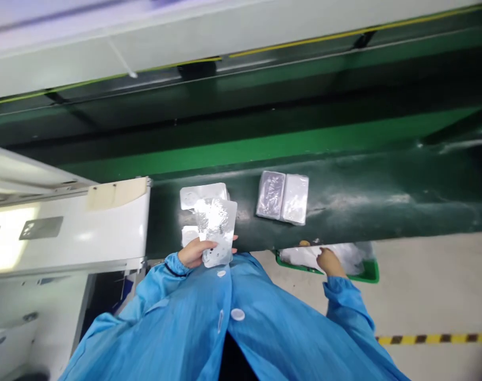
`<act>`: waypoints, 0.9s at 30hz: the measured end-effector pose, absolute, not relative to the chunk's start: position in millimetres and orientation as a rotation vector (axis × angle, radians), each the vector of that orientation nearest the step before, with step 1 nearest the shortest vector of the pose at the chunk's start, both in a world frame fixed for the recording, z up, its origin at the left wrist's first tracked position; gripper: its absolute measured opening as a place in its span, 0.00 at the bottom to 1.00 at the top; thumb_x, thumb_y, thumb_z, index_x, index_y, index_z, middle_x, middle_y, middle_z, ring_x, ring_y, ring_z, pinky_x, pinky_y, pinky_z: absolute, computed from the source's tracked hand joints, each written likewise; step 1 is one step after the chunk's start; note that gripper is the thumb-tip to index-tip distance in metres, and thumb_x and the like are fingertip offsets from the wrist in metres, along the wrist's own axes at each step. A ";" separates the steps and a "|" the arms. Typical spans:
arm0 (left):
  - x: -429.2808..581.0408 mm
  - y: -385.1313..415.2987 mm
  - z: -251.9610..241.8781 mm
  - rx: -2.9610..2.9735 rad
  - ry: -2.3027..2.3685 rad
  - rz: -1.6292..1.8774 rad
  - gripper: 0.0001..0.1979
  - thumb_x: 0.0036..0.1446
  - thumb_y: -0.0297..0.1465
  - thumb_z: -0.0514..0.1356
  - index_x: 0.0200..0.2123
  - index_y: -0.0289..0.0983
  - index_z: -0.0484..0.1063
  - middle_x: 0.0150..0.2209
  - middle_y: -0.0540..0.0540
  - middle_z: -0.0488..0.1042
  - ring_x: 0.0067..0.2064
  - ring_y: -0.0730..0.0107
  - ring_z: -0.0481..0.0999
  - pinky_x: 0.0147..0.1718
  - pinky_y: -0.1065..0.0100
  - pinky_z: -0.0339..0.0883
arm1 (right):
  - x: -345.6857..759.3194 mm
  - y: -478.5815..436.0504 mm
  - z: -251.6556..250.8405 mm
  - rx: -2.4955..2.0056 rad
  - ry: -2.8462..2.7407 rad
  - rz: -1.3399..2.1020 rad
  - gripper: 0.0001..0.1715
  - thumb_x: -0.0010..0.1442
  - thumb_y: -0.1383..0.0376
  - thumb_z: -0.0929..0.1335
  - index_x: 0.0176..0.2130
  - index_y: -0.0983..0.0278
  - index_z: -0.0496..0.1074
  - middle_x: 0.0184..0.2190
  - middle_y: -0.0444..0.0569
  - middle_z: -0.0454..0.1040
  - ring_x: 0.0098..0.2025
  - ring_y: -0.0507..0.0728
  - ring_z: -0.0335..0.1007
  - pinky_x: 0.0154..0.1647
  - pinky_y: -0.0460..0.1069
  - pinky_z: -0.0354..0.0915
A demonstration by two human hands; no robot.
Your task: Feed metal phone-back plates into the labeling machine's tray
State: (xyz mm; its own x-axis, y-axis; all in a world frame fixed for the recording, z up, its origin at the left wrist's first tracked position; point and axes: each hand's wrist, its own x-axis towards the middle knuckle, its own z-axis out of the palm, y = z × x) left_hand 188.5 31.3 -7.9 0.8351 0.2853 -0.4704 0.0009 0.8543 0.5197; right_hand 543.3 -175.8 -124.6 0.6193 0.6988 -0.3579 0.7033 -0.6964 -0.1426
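Observation:
My left hand point(192, 253) grips a glossy, clear plastic tray point(217, 225) with rounded corners and small dark spots near its lower end, held up in front of my blue coat. Behind it, on the dark green bench, lie more clear plastic pieces point(201, 194), partly covered by the one I hold. My right hand point(330, 262) reaches down past the bench edge to a green crate point(370, 272) filled with whitish plastic film point(347, 256). Its fingertips are at the film, too small and partly hidden to show whether they pinch any.
Two film-wrapped stacks point(282, 197) stand side by side on the green bench point(363, 196). A white machine housing point(117, 230) borders the bench on the left. Yellow-and-black tape point(435, 338) marks the floor at right, and a long white panel point(264, 32) crosses the top.

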 end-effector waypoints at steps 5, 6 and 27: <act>157.1 36.7 -1.8 0.478 0.524 0.293 0.20 0.49 0.25 0.62 0.48 0.30 0.72 0.45 0.33 0.76 0.46 0.46 0.75 0.50 0.46 0.62 | 474.1 -115.0 -54.5 2.526 2.022 -0.755 0.12 0.57 0.69 0.63 0.33 0.62 0.77 0.33 0.51 0.78 0.36 0.58 0.75 0.40 0.51 0.71; 149.5 37.2 0.2 0.469 0.518 0.304 0.20 0.47 0.25 0.63 0.47 0.30 0.72 0.44 0.33 0.77 0.46 0.46 0.76 0.49 0.46 0.63 | 454.1 -94.3 -35.6 2.470 2.362 -0.619 0.14 0.59 0.68 0.62 0.39 0.63 0.76 0.38 0.52 0.78 0.42 0.58 0.74 0.45 0.53 0.70; -111.0 -59.0 -18.8 0.102 0.935 1.276 0.20 0.52 0.39 0.60 0.44 0.30 0.73 0.39 0.36 0.79 0.45 0.51 0.77 0.48 0.55 0.68 | 83.2 156.4 12.6 1.202 3.422 -0.081 0.22 0.62 0.74 0.56 0.52 0.66 0.68 0.47 0.54 0.74 0.47 0.57 0.70 0.44 0.51 0.67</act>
State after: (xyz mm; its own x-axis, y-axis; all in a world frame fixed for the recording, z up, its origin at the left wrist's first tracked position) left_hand -111.0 -59.0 -18.8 -0.0102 0.8435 -0.5371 -0.7666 0.3383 0.5458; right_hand 83.2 156.4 12.6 -0.6774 0.5992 0.4266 0.5785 0.7922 -0.1943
